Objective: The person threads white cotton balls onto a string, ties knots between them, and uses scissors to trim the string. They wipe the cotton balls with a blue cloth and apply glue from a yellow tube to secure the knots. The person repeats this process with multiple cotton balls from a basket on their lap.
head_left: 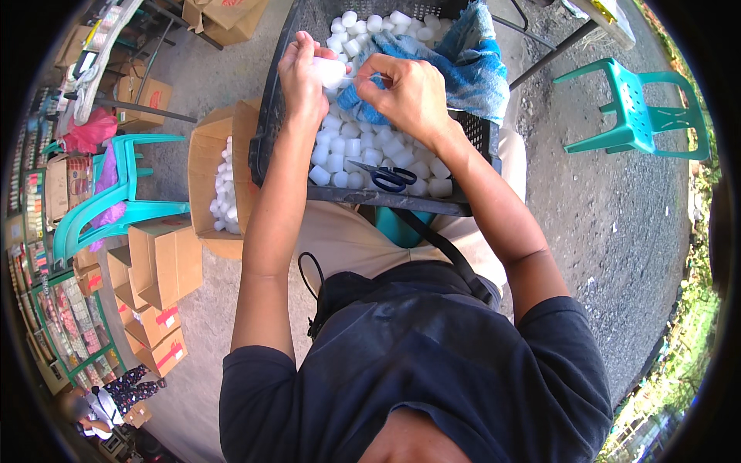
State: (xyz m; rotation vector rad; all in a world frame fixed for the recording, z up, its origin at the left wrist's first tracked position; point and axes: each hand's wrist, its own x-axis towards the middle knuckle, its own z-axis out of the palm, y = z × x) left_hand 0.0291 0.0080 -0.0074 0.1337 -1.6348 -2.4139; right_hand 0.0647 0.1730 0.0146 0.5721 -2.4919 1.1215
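My left hand [302, 81] is wrapped round a small white roll [330, 73], shaped like a spool, above the far left part of a black plastic crate [263, 135]. My right hand [407, 94] is closed in a pinch just to the right of it. A thin pale strand [351, 77] runs between the roll and those fingertips. Many similar white rolls [351, 147] fill the crate below. Scissors with dark blue handles [391, 178] lie on the rolls at the near side. A blue towel [467, 73] drapes over the crate's right side, partly behind my right hand.
An open cardboard box [207, 154] holding more white rolls stands left of the crate. Further left are a teal plastic chair [123, 193], stacked cartons [164, 266], shelves of goods [73, 328] and another person [100, 405]. Another teal chair [633, 116] stands at the right.
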